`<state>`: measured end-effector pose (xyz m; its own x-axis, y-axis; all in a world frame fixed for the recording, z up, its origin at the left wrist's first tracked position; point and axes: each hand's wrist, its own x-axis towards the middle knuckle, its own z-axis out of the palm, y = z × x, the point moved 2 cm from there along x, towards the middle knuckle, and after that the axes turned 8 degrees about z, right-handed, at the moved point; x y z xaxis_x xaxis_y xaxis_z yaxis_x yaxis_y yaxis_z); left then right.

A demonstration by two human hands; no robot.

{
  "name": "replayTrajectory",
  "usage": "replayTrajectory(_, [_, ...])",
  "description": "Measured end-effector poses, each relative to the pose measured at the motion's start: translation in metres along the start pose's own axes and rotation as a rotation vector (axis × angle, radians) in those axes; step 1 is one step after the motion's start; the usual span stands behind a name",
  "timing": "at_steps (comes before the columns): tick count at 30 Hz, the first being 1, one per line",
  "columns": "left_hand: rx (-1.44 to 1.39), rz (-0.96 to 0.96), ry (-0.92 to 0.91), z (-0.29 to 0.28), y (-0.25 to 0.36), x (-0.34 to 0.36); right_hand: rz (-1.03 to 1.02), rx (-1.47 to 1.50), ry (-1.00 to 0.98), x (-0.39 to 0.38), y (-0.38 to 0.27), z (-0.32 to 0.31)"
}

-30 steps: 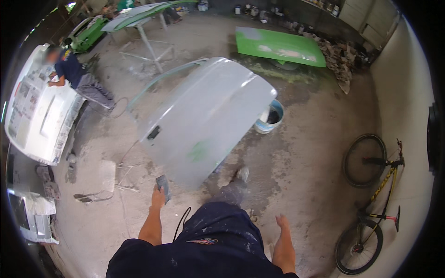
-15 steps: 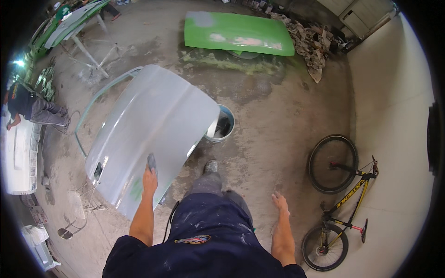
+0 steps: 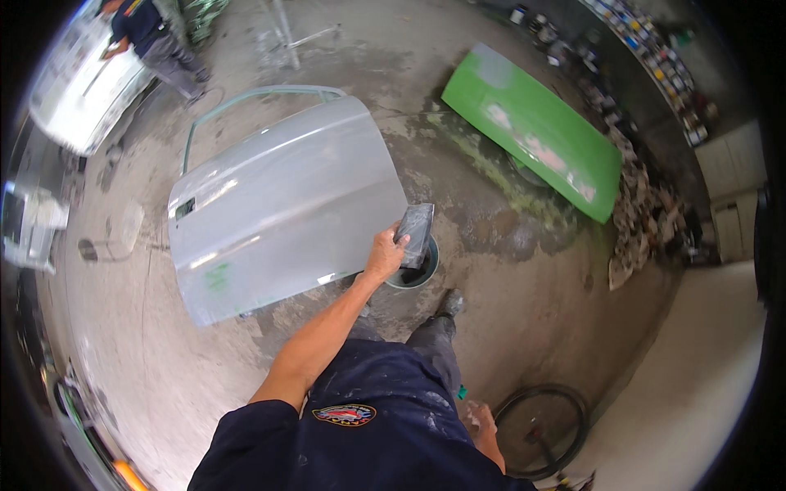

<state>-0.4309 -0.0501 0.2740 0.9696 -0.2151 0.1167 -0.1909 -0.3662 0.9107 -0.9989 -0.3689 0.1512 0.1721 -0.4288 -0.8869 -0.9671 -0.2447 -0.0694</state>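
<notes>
My left hand [image 3: 385, 255] is closed round a dark grey rectangle of sandpaper [image 3: 416, 233]. It holds the sheet up over the rim of a bucket [image 3: 432, 266] with dark contents, beside the right edge of a car door [image 3: 286, 188]. The door is sanded grey, with a green patch at its lower left and a bare window frame on its far side. My right hand [image 3: 483, 419] hangs low at my side, pale with dust. Its fingers look loosely apart, with nothing visible in them. A small green item [image 3: 462, 393] shows at my trousers nearby.
A green car panel [image 3: 540, 135] lies at the far right, with crumpled paper [image 3: 643, 204] beside it. A bicycle wheel [image 3: 544, 430] is close to my right hand. At the far left a co-worker [image 3: 155, 41] leans over a white car part [image 3: 90, 90]. Shelved cans [image 3: 655, 57] line the back right.
My left hand has lifted off the door and moved right to the bucket with the sandpaper. My right hand has dropped lower. The whole view has turned.
</notes>
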Motion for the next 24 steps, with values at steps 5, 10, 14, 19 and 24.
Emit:
replayTrajectory(5, [-0.502,-0.348,0.364,0.057,0.032,-0.001,-0.268,-0.293,0.28,0.089,-0.133,-0.218])
replayTrajectory(10, [-0.547,-0.332,0.521,0.096,0.077,0.005,-0.426,-0.235,0.37,0.124,-0.286,-0.353])
replayTrajectory(14, [-0.557,-0.416,0.632,0.112,0.108,0.009,-0.692,-0.212,0.35,0.103,-0.403,-0.375])
replayTrajectory(19, [-0.509,-0.472,0.643,0.121,0.124,0.017,-0.901,0.055,-0.191,0.031,-0.497,-0.307])
replayTrajectory(24, [-0.77,-0.596,0.372,0.144,0.107,0.015,-0.7,0.515,-0.857,-0.017,-0.525,-0.209])
